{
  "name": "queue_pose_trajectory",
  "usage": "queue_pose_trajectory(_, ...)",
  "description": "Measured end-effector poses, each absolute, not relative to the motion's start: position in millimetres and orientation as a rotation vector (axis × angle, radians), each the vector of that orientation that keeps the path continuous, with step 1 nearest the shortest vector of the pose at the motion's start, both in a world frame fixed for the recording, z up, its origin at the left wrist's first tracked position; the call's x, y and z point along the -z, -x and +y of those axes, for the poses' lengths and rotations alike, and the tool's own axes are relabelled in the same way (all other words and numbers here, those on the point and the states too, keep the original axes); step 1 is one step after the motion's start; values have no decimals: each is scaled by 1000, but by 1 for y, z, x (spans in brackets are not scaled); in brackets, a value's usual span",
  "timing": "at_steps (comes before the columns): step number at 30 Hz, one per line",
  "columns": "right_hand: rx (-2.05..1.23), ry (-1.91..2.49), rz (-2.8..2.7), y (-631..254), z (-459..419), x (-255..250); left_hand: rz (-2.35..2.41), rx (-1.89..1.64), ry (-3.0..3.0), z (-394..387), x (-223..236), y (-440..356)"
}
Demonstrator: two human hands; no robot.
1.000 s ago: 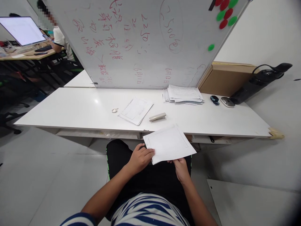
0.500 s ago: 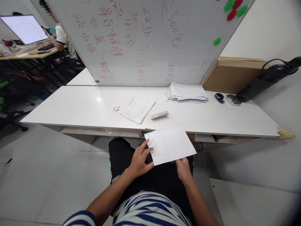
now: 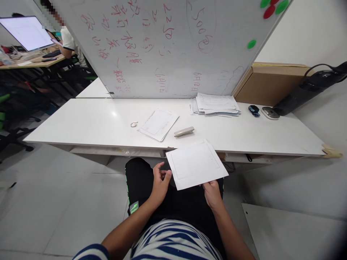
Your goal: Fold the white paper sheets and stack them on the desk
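Observation:
Above my lap, my right hand [image 3: 213,195] grips the near edge of white paper [image 3: 196,164], which has a thin printed frame; its fingertips are partly hidden beneath. Whether this is one sheet or more I cannot tell. My left hand [image 3: 160,184] is just off the paper's left edge, fingers loosely bent and apart, holding nothing, with the thumb close to the edge. On the white desk beyond lie a grey stapler [image 3: 184,132] and, to its left, a small slanted stack of printed sheets [image 3: 158,124].
A thicker paper pile [image 3: 217,104] lies by the whiteboard [image 3: 173,65]. Farther right are a dark watch-like object [image 3: 254,111], a computer mouse [image 3: 270,112], a cardboard box [image 3: 271,85] and a black bottle [image 3: 300,92]. A small white coiled item [image 3: 133,124] is at left. Another person [image 3: 71,41] sits at a far desk.
My left hand spread its fingers over the paper's left side, then drew back off it, fingers bending. My right hand has kept its hold on the paper. The camera view shifted slightly.

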State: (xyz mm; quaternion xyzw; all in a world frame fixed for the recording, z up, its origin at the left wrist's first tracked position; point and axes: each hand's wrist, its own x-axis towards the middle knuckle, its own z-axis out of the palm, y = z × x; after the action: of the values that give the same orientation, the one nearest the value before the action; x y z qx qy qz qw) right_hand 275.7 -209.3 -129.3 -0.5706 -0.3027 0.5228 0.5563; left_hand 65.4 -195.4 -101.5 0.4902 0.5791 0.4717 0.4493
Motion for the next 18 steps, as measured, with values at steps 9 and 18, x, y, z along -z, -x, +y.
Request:
queue_pose_trajectory(9,-1267,1396,-756,-266,-215,124,1234,-979,-924,-184,93,-81)
queue_pose_trajectory(18,-1446,1142,-629,-299,-210,96,1394,-1013,-1180,-173,88,-59)
